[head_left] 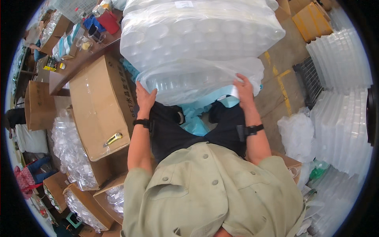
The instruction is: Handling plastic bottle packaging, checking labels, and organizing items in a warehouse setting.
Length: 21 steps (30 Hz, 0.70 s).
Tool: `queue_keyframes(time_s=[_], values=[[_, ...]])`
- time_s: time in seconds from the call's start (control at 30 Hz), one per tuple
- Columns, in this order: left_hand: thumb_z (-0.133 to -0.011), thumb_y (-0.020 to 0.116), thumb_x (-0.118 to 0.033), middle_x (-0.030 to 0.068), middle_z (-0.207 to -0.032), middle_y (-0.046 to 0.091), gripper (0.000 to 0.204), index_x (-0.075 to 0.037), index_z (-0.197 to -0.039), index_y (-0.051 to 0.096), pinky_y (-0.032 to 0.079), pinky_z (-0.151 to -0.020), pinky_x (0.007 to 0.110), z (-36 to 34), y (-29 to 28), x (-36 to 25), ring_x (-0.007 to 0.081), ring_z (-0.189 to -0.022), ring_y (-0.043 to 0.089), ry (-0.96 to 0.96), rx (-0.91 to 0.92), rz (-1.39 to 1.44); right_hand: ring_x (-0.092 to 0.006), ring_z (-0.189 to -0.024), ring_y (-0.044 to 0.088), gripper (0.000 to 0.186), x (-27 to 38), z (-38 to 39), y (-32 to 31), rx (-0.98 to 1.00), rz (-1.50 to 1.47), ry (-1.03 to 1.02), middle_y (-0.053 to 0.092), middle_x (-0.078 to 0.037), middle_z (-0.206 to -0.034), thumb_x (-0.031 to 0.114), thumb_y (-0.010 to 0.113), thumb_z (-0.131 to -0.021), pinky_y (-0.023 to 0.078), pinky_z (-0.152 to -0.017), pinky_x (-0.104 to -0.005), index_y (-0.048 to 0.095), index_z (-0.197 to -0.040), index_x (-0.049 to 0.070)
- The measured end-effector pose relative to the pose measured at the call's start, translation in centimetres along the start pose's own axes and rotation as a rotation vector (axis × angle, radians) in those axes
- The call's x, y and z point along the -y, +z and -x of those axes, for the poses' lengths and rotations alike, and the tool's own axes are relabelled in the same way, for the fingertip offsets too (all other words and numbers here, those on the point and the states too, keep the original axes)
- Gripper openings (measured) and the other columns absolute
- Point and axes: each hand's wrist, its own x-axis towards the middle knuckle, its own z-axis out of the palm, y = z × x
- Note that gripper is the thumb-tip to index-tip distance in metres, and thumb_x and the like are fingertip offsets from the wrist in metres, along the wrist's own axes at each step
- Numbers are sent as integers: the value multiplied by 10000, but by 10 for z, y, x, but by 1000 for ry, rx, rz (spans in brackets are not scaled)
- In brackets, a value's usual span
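Since the right hand (245,93) seems to have its fingers clamped on the clear bag (205,68), I'd tug evenly with the left hand (145,98), whose grip I can't tell.

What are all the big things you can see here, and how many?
Wrapped packs: count unclear, cloudy white, top centre
Plastic bag: one, cloudy white, below the packs
Plastic sheeting: count unclear, light blue, below the bag
Large box: one, brown, left
Cutter knife: one, yellow, on that box
Container: one, red, upper left
Clear plastic stacks: several, whitish, right
Crate: one, black, right
Left hand: one, bare, bag's left edge
Right hand: one, bare, bag's right side
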Motion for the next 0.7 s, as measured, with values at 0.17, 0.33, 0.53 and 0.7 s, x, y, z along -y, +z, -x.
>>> queue_keyframes(time_s=[0.17, 0.33, 0.53, 0.7], values=[[-855, 783, -133, 345, -1546, 418, 836, 69, -1541, 351, 376, -1183, 523, 7, 21, -32, 503, -1429, 426, 402, -190, -70, -129, -810, 652, 436, 14, 3, -37, 47, 105, 55, 731, -75, -959, 171, 752, -960, 537, -719, -300, 649, -1357, 24], [-837, 795, -112, 330, -1551, 423, 815, 57, -1527, 395, 371, -1179, 547, 9, 17, -63, 491, -1439, 426, 590, -166, -150, -273, -837, 690, 490, -4, -19, -17, 232, 647, -71, 732, -152, -931, 232, 775, -896, 549, -834, -379, 649, -1300, -15], [-705, 918, -315, 352, -1523, 447, 1186, 37, -1606, 232, 419, -1151, 557, -30, -8, 13, 498, -1408, 463, 43, -78, -308, -351, -968, 729, 836, 12, -18, -37, -188, 681, -256, 767, -145, -1110, 234, 816, -846, 545, -934, -436, 421, -1565, 72], [-699, 926, -315, 363, -1438, 524, 1153, 57, -1557, 251, 467, -1115, 526, -68, 15, 54, 504, -1316, 541, -93, 40, -195, -380, -1269, 641, 1036, 14, -43, -95, -385, 956, -221, 614, -194, -1455, 216, 845, -807, 503, -1064, -461, 264, -1655, 99]])
